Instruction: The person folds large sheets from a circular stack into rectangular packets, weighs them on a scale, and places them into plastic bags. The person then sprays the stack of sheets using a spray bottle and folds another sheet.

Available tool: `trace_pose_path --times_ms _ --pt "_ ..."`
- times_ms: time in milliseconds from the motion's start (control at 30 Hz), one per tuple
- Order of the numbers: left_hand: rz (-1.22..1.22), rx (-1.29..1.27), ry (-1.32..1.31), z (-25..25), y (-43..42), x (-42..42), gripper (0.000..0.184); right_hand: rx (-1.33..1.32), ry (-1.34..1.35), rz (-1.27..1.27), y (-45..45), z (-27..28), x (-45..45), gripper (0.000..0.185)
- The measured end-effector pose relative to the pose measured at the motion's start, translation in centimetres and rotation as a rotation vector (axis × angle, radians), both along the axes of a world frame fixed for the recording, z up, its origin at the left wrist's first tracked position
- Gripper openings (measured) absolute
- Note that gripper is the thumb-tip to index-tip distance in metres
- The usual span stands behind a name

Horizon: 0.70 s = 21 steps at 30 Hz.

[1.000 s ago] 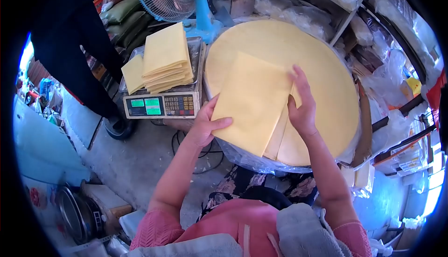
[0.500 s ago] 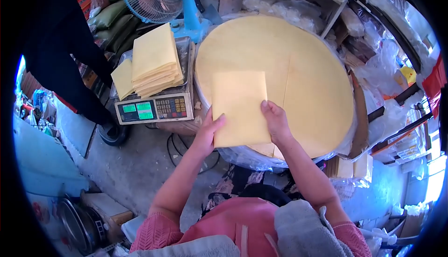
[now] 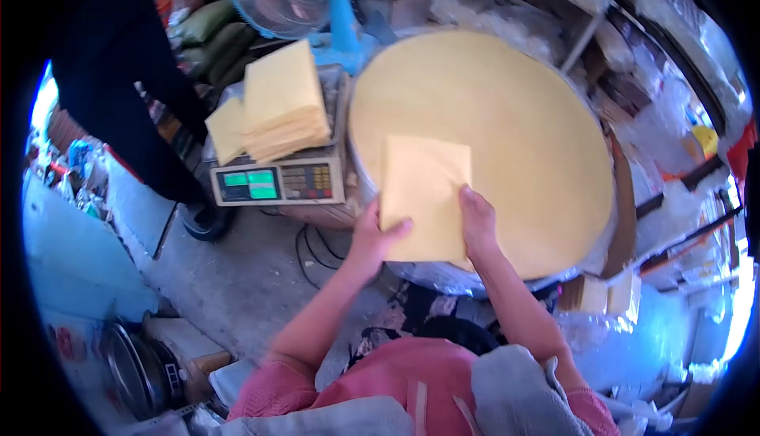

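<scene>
Both hands hold a pale yellow rectangle, a folded flatbread point(image 3: 425, 190), over the near part of a big round stack of thin flatbread point(image 3: 507, 119). My left hand point(image 3: 375, 234) grips its left edge, with the thumb lying across the face. On the opposite edge, my right hand point(image 3: 480, 220) is closed with the thumb on top; the fingers beneath are hidden. To the left, more folded flatbreads point(image 3: 283, 91) are piled on a digital scale point(image 3: 273, 182) with lit green displays. One smaller folded piece point(image 3: 227, 129) leans beside that pile.
A blue fan point(image 3: 340, 20) stands behind the scale. Someone in dark trousers point(image 3: 119, 79) is at the left. Shelves with plastic bags point(image 3: 661, 119) line the right side. A black cable point(image 3: 309, 250) lies on the floor, and round metal pans point(image 3: 131, 369) are at lower left.
The whole view has shifted, so most things appear farther right. My left thumb reaches further over the folded flatbread, whose surface now looks slightly creased near my right thumb.
</scene>
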<state>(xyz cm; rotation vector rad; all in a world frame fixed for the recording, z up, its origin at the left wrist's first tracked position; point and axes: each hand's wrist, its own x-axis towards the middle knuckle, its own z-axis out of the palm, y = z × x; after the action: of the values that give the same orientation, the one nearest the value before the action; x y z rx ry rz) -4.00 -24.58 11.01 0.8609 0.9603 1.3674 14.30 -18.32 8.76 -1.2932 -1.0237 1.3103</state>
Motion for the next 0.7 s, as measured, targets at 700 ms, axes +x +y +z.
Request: trace_pose_path --times_ms 700 --pt "0.468 -0.013 0.331 8.5 12.6 -25.7 0.058 -0.325 0.08 0.12 -3.3 -1.1 9.4 0.026"
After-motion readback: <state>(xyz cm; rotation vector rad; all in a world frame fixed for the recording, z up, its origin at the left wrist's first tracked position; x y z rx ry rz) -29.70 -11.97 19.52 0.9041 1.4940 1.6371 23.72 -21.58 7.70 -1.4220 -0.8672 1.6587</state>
